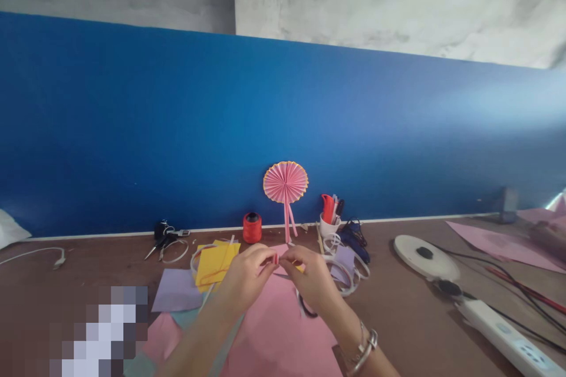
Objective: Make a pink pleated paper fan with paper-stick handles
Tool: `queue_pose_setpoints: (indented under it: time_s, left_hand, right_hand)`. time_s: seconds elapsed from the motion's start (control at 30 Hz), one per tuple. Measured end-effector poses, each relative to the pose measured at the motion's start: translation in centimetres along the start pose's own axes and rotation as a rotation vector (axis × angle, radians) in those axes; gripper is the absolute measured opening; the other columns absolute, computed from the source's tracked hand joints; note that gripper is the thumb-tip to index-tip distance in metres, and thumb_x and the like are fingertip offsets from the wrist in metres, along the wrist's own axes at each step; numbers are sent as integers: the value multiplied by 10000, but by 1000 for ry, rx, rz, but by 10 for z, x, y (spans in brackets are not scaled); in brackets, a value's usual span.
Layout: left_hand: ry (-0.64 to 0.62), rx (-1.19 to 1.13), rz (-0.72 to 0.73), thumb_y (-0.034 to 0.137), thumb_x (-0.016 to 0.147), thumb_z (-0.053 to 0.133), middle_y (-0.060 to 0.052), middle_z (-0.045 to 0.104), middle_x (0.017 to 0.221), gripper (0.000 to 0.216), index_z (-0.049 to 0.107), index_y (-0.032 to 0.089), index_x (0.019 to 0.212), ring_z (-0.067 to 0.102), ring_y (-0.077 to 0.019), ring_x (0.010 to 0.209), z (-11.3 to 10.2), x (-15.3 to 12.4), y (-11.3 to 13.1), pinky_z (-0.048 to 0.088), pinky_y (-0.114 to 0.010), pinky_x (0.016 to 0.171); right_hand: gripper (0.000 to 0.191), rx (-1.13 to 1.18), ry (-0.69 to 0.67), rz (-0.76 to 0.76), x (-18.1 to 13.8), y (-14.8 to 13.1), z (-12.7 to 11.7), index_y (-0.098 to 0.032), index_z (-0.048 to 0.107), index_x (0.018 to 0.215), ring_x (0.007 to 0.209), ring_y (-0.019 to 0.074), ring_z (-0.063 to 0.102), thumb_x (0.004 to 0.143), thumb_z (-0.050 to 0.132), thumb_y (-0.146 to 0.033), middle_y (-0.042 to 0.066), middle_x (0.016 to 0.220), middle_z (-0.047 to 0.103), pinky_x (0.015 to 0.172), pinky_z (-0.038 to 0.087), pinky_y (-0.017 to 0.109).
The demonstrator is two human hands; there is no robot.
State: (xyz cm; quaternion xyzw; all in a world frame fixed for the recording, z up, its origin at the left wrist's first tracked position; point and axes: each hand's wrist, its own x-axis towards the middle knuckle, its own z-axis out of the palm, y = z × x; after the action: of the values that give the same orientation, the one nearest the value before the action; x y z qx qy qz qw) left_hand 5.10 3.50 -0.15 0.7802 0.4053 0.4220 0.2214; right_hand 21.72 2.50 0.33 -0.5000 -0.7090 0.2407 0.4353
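My left hand (251, 275) is closed in a pinch on a small red-and-pink piece (276, 259), too small to name for sure. Close against it, the thumb and fingertips of my right hand (312, 275) are pressed together at the same piece. Both hands hover over a large sheet of pink paper (274, 336) on the table. Scissors with a dark handle (306, 308) lie partly hidden beneath my right hand. Just beyond my hands, a round pleated pink paper fan (285, 181) with a yellow edge stands against the blue partition.
Behind my left hand stands a red thread spool (252, 228); yellow paper (216, 265) and purple paper (175, 290) lie left. A white pen cup (329, 225) and white strip coils (354, 283) are right, with a power strip (508, 336) farther over. Keys (165, 235) lie back left.
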Motion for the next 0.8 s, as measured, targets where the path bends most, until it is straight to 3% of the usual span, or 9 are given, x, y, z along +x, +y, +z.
queue_pose_setpoints:
  time_s: [0.27, 0.8]
  left_hand:
    - [-85, 137, 17, 259, 856, 496, -38, 645, 809, 177, 662, 225, 807, 582, -171, 736, -2, 0, 5, 398, -252, 657]
    - [-194, 146, 28, 185, 852, 494, -15, 661, 799, 174, 657, 202, 796, 590, -145, 752, -11, 1, 16, 394, -223, 663]
  right_hand:
    - [165, -66, -89, -114, -2, -1, -5, -197, 647, 697, 703, 184, 583, 796, 523, -151, 44, 719, 644, 657, 405, 286]
    - [184, -99, -209, -166, 0, 1, -11, -188, 633, 672, 745, 172, 583, 816, 534, -131, 34, 745, 650, 714, 418, 276]
